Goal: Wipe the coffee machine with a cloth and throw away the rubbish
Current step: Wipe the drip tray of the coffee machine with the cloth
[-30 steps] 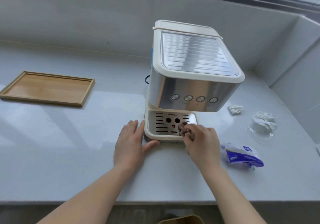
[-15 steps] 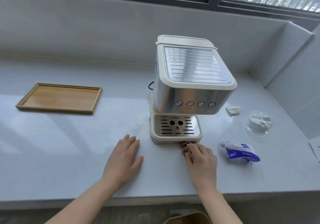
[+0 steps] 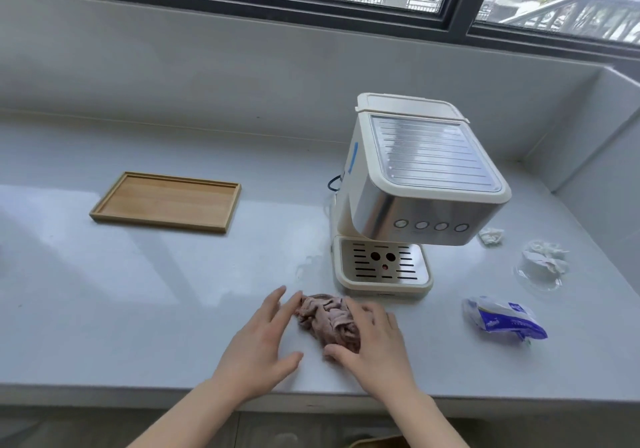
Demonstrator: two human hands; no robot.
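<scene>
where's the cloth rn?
Head view: the cloth lies crumpled on the counter near its front edge, just in front-left of the coffee machine, between the left hand and the right hand, which rests on its right side.

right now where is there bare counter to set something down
Bare counter: between tray and machine, and in front of the tray, left of the left hand. Crowded: right of the machine, with tissues and packet; right hand and cloth before it.

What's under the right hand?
The crumpled pinkish cloth, lying on the counter; the right hand rests on its right part. Whatever else lies beneath the palm is covered and cannot be seen.
</scene>
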